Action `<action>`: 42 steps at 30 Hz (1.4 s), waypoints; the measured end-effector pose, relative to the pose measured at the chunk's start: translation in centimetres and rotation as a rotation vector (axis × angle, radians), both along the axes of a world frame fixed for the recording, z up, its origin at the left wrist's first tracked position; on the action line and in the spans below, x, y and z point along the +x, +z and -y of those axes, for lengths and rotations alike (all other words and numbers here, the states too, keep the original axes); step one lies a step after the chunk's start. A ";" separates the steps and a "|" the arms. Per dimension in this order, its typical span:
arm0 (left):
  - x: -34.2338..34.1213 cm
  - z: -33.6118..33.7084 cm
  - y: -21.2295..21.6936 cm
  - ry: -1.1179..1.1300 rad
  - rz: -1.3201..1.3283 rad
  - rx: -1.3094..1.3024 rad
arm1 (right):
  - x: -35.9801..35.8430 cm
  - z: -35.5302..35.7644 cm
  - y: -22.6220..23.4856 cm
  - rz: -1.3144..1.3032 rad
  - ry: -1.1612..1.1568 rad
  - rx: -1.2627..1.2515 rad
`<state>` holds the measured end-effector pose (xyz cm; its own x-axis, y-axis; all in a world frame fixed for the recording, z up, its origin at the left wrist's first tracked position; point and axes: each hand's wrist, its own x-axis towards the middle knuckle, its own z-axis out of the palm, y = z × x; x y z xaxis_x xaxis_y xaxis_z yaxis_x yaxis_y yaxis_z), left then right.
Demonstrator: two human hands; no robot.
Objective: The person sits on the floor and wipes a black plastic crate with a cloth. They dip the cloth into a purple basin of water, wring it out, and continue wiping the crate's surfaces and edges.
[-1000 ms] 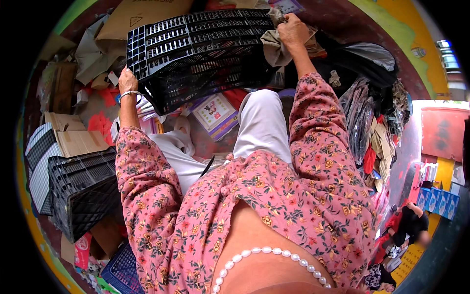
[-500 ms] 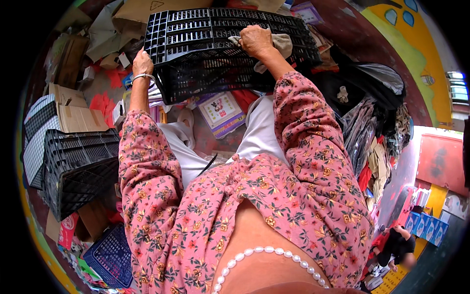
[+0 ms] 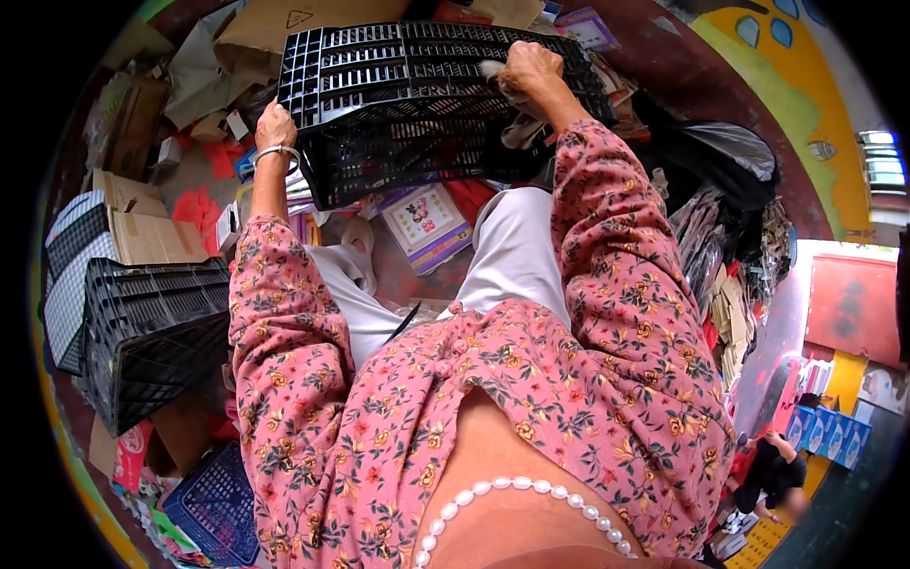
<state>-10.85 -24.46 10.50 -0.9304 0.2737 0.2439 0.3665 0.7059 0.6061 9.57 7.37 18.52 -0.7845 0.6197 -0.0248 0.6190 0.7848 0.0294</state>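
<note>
A black slatted plastic crate [image 3: 379, 85] is tipped up in front of my knees, its slotted side facing up toward me. My left hand [image 3: 275, 126] is closed on the crate's left edge, a bracelet around the wrist. Closed around a grey-beige cloth [image 3: 521, 131], my right hand [image 3: 531, 68] presses against the slats near the crate's right end. Part of the cloth hangs below that hand, and the rest is hidden in the fist. Beneath the crate lies a flat purple-and-white box [image 3: 427, 223] with a cartoon picture.
Another black crate [image 3: 156, 332] stands at my left beside cardboard boxes [image 3: 156, 232]. A blue plastic basket [image 3: 213, 503] sits at lower left. Plastic-wrapped bundles [image 3: 701, 237] and black bags [image 3: 706, 156] lie to my right. Farther off at lower right is another person [image 3: 773, 469].
My right hand has slid right along the slats with the cloth, slightly upward in view. My left hand keeps its hold on the crate, which has barely shifted.
</note>
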 end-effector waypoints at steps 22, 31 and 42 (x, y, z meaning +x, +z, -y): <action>0.4 0.0 1.0 0.007 0.083 0.015 | -5.9 8.9 -2.6 -0.200 0.473 0.207; -1.1 -0.9 -0.8 0.035 0.084 0.024 | -4.8 4.9 -0.4 -0.064 0.232 0.078; -2.2 -1.5 -1.6 -0.069 -0.082 -0.140 | -3.5 6.8 -0.1 -0.466 0.375 -0.173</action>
<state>-13.04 -22.96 8.93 -0.8867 0.3726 0.2737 0.4613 0.7527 0.4697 6.03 0.58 18.43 -0.9005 0.3178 0.2968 0.2178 0.9204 -0.3248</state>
